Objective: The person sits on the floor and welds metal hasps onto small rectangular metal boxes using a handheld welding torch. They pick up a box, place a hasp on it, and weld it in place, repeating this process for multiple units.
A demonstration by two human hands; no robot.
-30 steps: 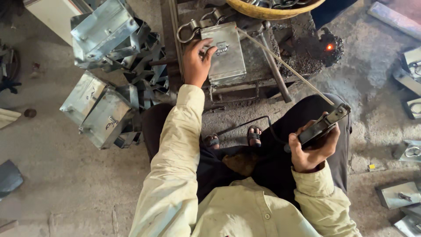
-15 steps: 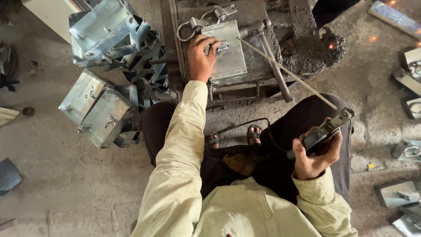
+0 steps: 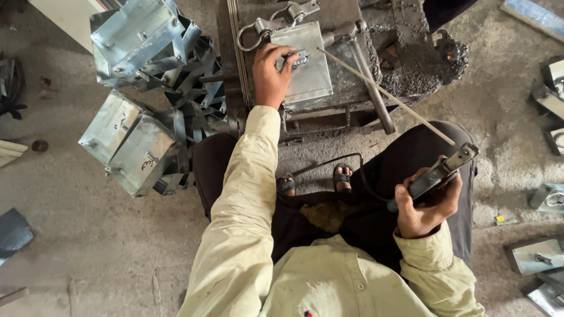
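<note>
The person sits low on a grey concrete floor (image 3: 88,246), knees spread, sandalled feet (image 3: 314,179) just visible between the dark trousers. The left hand (image 3: 271,73) reaches far forward and lies flat on a shiny galvanised sheet-metal box (image 3: 308,73), fingers spread over its left edge and top face, pressing it rather than closing around it. The box rests on a dark, soot-stained steel work stand (image 3: 399,58) at the far centre of the scene. A forged steel shackle with a round ring (image 3: 258,32) lies just beyond the box, at the far left corner of the stand. A thick steel bar (image 3: 373,88) runs down the stand just right of the box.

The right hand (image 3: 426,205) is near the body, on the right, above the right knee. It is closed around a black welding electrode holder (image 3: 437,176), gripping its handle. A thin grey welding rod (image 3: 388,97) is clamped in the holder and slants far and left, its tip reaching the top right part of the box, close to the left fingertips. A black cable (image 3: 329,161) curves from the holder across the floor in front of the feet.

To the left, well apart from the hands, stands a heap of similar galvanised metal boxes (image 3: 138,144), tilted and stacked on one another. On the right edge lie small flat metal plates (image 3: 537,255). An orange ember (image 3: 449,57) glows in the dark slag at the far right of the stand.
</note>
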